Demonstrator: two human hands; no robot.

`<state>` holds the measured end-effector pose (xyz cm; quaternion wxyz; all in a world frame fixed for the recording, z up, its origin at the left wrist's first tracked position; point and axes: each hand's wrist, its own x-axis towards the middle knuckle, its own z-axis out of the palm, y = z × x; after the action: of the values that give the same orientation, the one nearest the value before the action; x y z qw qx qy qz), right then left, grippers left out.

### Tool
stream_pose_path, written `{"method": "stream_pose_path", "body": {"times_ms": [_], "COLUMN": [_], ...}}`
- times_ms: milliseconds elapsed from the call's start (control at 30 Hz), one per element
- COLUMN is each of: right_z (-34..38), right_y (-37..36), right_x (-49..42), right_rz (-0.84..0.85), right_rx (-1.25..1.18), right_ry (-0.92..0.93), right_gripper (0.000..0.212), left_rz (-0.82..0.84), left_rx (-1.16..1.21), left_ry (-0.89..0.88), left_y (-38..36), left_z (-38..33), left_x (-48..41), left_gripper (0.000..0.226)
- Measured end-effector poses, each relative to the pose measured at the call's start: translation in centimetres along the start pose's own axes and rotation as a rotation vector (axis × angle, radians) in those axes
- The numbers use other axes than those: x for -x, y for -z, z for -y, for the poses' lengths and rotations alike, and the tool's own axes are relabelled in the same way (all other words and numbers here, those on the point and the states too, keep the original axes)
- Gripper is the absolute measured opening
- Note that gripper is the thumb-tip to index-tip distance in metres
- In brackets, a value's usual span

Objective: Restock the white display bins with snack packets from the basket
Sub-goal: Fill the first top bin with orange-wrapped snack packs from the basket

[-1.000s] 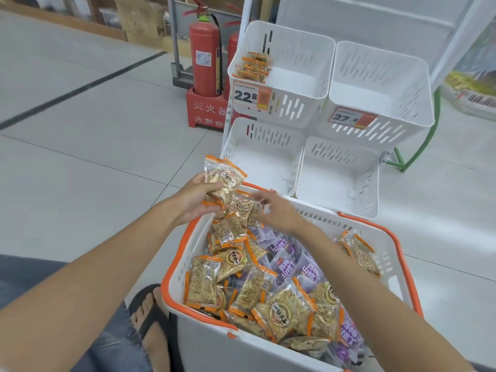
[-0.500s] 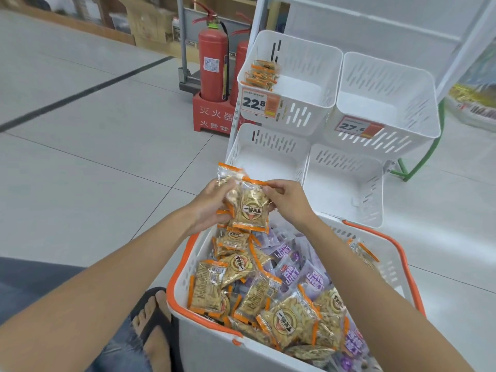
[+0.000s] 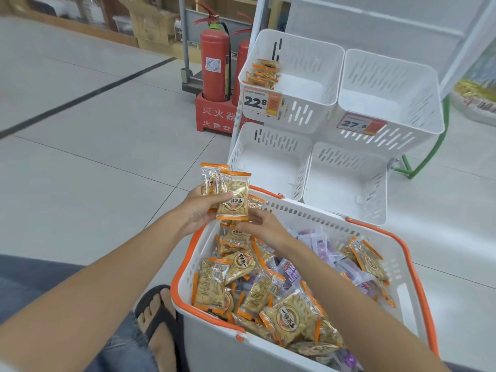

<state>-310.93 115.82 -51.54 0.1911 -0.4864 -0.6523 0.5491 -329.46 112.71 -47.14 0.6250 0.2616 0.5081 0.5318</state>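
A pale tiled floor (image 3: 80, 157) was seen, crossed by a dark line (image 3: 88, 95) at the far left. Cardboard boxes (image 3: 150, 22) were stacked along the far wall. Two red fire extinguishers (image 3: 214, 65) were set in a red stand (image 3: 214, 116), just left of the bins. A foot in a black sandal (image 3: 158, 326) was placed just beside the near left corner of the basket.

Four white bins were mounted in two tiers. In the upper left bin (image 3: 308, 111), tagged 22.8 (image 3: 260, 102), a few orange packets (image 3: 264, 73) were leaned in the left corner. No packets were seen in the upper right bin (image 3: 426, 103), tagged 27.6 (image 3: 359, 124), the lower left bin (image 3: 268, 162) or the lower right bin (image 3: 346, 183).

The white basket (image 3: 322, 216) with orange handles was set nearest and was filled with orange snack packets (image 3: 284, 318) and purple packets (image 3: 316, 242).

A small stack of orange packets (image 3: 233, 197) was held upright above the basket's far left corner. It was clasped by the left grip (image 3: 198, 213), with the thumb laid across the front packet. The stack's lower edge was touched by the fingertips of the right grip (image 3: 265, 226); whether it was pinched there could not be told.
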Motion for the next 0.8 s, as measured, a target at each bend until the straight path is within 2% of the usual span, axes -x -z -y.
{"method": "stream_pose_path", "body": {"times_ms": [33, 100, 167, 233, 333, 400, 467, 533, 600, 667, 733, 800], "right_z": [-0.2, -1.1, -2.9, -3.7, -1.4, 1.4, 4.5, 6.9, 7.5, 7.5, 7.2, 7.1], "right_y": [0.4, 0.6, 0.2, -0.1, 1.4, 3.2, 3.8, 3.1, 1.8, 1.1, 1.3, 1.9], "right_x": [-0.1, 0.3, 0.3, 0.3, 0.0, 0.5, 1.1, 1.7, 2.0, 2.3, 2.5, 2.5], "right_rz": [0.05, 0.154, 0.178, 0.046, -0.344, -0.579, -0.683, -0.594, -0.401, -0.229, -0.045, 0.051], "right_rx": [0.089, 0.427, 0.671, 0.611, 0.538, 0.381, 0.187, 0.195, 0.204, 0.019, -0.198, -0.248], "right_ry": [0.011, 0.022, 0.141, 0.207, 0.22, 0.247, 0.296, 0.32, 0.295, 0.203, 0.139, 0.137], "right_gripper": [0.068, 0.073, 0.054, 0.027, 0.027, 0.028, 0.028, 0.028, 0.035, 0.042, 0.04, 0.036], "left_rz": [-0.004, -0.03, -0.062, -0.076, -0.13, -0.162, -0.158, -0.099, -0.031, -0.021, -0.04, -0.032], "left_rx": [0.025, 0.069, 0.101, 0.11, 0.08, 0.03, 0.029, 0.083, 0.105, 0.121, 0.169, 0.197], "left_ry": [0.004, 0.02, 0.041, 0.054, 0.019, -0.019, -0.023, 0.014, 0.035, 0.037, 0.046, 0.054], "left_y": [0.0, 0.0, 0.0, -0.1, 0.2, 0.2, -0.4, -1.3, -2.3, -2.6, -2.4, -2.3], "left_z": [-0.1, -0.1, 0.0, 0.1, 0.0, -0.1, 0.0, 0.1, 0.2, 0.1, -0.1, -0.2], "left_x": [-0.1, -0.2, -0.3, -0.3, -0.4, -0.4, -0.4, -0.2, -0.1, -0.2, -0.3, -0.2], "left_gripper": [0.037, 0.03, 0.027, 0.028, 0.027, 0.031, 0.035, 0.038, 0.045, 0.049, 0.047, 0.046]}}
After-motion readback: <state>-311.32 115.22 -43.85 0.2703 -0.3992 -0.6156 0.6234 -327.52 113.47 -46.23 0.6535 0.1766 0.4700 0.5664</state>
